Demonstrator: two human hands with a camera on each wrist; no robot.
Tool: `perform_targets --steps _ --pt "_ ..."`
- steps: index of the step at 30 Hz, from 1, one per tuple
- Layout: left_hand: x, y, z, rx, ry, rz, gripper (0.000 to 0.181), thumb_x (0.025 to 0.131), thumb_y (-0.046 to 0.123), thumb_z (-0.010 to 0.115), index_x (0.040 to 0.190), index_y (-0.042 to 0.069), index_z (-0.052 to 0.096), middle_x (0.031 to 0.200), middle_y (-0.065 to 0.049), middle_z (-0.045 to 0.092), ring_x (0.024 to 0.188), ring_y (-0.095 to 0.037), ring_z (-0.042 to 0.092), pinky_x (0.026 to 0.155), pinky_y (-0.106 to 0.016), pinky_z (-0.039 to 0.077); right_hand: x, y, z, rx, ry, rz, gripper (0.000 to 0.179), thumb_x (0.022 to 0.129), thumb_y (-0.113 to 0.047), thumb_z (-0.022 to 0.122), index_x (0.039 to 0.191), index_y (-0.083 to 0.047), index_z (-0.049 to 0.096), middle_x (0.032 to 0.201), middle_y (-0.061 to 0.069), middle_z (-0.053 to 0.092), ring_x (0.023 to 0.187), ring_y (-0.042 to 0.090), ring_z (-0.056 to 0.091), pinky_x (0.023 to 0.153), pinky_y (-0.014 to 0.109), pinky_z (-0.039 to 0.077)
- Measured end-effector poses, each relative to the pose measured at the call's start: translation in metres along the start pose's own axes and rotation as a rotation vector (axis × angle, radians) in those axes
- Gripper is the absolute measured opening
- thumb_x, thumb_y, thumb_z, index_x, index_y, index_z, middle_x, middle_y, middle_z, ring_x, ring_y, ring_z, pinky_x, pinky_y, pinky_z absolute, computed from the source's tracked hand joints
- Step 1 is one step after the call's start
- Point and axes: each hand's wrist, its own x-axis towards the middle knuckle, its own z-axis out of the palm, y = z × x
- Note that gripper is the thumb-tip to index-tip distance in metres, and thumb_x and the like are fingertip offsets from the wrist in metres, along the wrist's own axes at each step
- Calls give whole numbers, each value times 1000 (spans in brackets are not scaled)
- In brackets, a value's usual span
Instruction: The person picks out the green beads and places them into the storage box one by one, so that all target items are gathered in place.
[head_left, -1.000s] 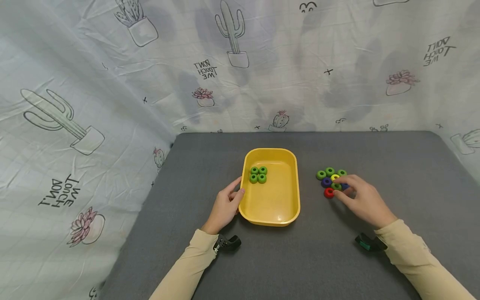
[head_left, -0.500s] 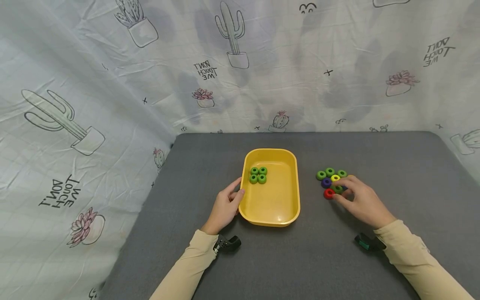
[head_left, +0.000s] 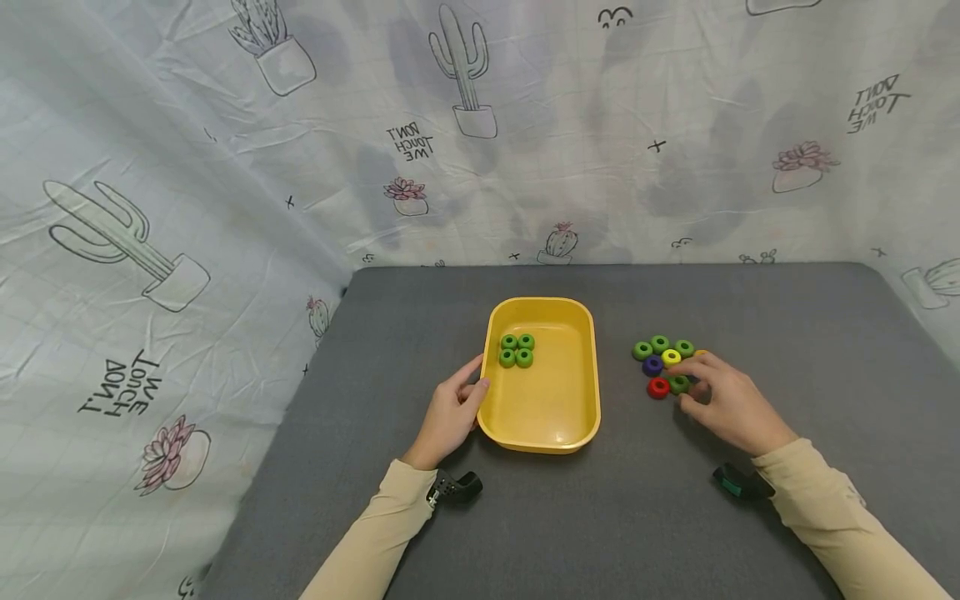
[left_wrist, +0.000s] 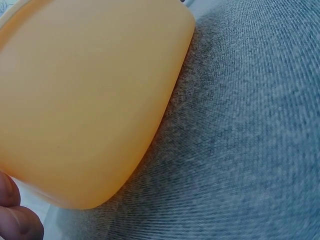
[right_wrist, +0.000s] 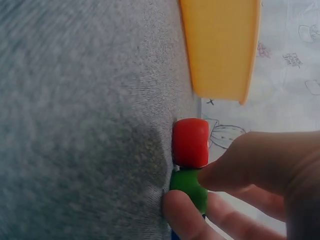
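In the head view my left hand (head_left: 448, 417) grips the left side of a yellow plastic tray (head_left: 540, 417), thumb at the rim. Two of its curled fingertips (left_wrist: 17, 220) show beside the tray wall in the left wrist view. Inside the tray, several green beads (head_left: 517, 350) with holes form a small square. My right hand (head_left: 731, 408) is at the bead cluster, its thumb and fingers around a green bead (right_wrist: 189, 187) low on the table. Right beside that bead sits a red bead (right_wrist: 191, 142). The right hand covers part of the cluster.
Around the right hand lie a blue bead (head_left: 652, 365), a yellow bead (head_left: 671, 358) and several more green beads (head_left: 660, 343). An orange one (head_left: 701, 352) is partly hidden. Grey cloth covers the table (head_left: 585, 525); a printed cactus curtain (head_left: 570, 150) hangs behind it.
The green bead at my right fingers has shifted slightly towards me and to the right, now next to the red one. The right thumb has drawn back rightward. Left hand and tray stay put.
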Motion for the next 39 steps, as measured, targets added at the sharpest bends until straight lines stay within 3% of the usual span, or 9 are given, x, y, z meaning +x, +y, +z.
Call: perform_targets --steps 8,23,26,33,39 --pt "0 -1 0 6 5 2 49 109 24 58 156 16 49 64 -4 56 48 -13 48 50 -23 40 0 2 4 -49 67 -52 39 82 4 79 119 -6 73 115 13 68 76 10 66 64 34 51" --pt "0 1 3 15 25 -26 48 109 18 58 156 13 49 64 -2 54 48 -10 45 50 -22 38 1 3 7 -70 111 -51 36 82 3 81 116 -8 75 104 12 71 72 6 61 60 32 48" --pt "0 6 4 18 30 -42 48 109 15 57 156 10 48 64 -3 53 48 -9 44 50 -21 37 1 2 5 -67 122 -41 35 83 3 81 116 -8 75 106 13 71 72 7 61 60 33 47" --pt "-8 31 3 -4 19 -32 48 109 11 55 155 1 47 63 -4 53 48 -7 43 50 -21 37 1 -1 2 -51 146 -22 33 84 0 82 116 -7 75 117 17 69 77 17 67 61 32 47" --pt "-2 13 5 29 41 -38 48 109 12 56 155 6 48 65 -15 55 47 -8 43 50 -20 36 2 -5 0 -37 180 -21 31 87 -3 81 117 -9 76 116 14 71 82 24 70 63 34 49"
